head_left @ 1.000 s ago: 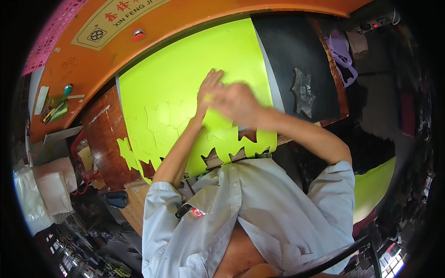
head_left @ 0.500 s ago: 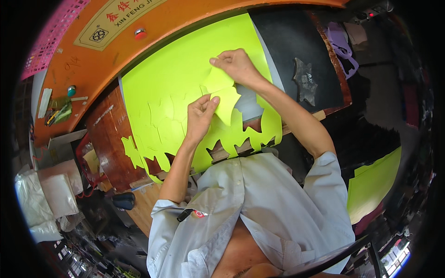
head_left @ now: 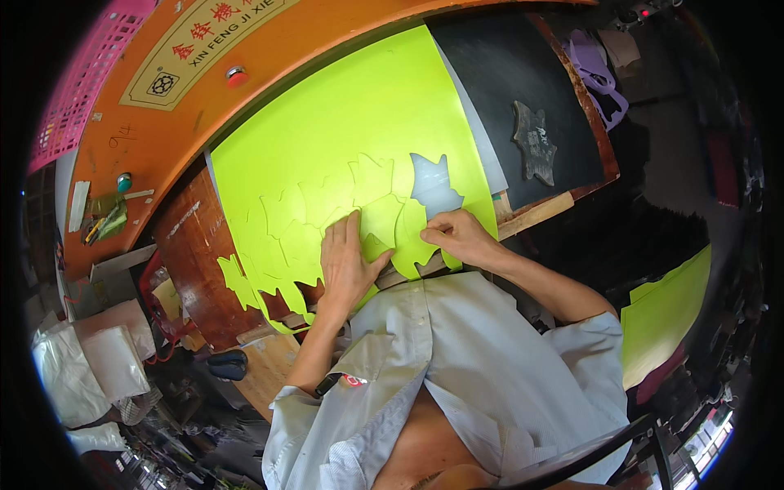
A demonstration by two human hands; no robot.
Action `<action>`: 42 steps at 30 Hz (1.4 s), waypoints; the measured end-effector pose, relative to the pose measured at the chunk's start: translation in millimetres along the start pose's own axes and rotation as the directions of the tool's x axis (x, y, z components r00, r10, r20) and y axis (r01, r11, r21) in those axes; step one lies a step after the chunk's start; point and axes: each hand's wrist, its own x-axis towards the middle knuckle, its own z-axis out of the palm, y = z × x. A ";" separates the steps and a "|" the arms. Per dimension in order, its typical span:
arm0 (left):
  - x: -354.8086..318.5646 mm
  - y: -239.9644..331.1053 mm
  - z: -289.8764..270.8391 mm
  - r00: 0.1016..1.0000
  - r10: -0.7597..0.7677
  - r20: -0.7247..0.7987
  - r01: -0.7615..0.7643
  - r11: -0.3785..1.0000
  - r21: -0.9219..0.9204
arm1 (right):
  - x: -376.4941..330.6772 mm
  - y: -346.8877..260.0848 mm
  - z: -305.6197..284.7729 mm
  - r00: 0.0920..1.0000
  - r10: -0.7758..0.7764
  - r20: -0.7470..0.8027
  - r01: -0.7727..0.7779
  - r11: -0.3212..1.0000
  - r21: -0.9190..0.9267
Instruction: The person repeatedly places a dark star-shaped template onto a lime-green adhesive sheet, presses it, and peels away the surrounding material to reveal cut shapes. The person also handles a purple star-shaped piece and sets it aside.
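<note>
Sheet [head_left: 343, 106]: lime-green, spread flat over the surface [head_left: 188, 269] in front of you, with cut outlines and a ragged near edge.
Hole [head_left: 429, 173]: opens just beyond your right hand, baring a grey layer [head_left: 438, 194].
Left hand [head_left: 347, 260]: open, palm down, thumb apart, resting on the outlines, probably to steady them.
Right hand [head_left: 460, 237]: thumb and forefinger closed, seemingly pinching the strip below the hole.
Dark block [head_left: 535, 143]: lies aside on a black board [head_left: 506, 77], likely to leave your sheet uncovered.
</note>
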 end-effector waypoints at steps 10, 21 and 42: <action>16.9 -47.2 22.5 0.915 0.386 0.114 -0.377 0.922 -0.090 | 3.2 -4.5 -4.0 0.978 0.080 0.193 -0.095 0.993 0.067; 10.3 -29.6 33.0 0.923 0.373 0.098 -0.371 0.928 -0.037 | 30.0 13.1 2.5 0.923 0.070 0.378 -0.250 0.857 0.451; 32.0 -28.4 -12.1 0.872 0.382 0.306 -0.396 0.918 -0.019 | 33.9 30.8 10.3 0.915 -0.154 0.372 -0.052 0.871 0.489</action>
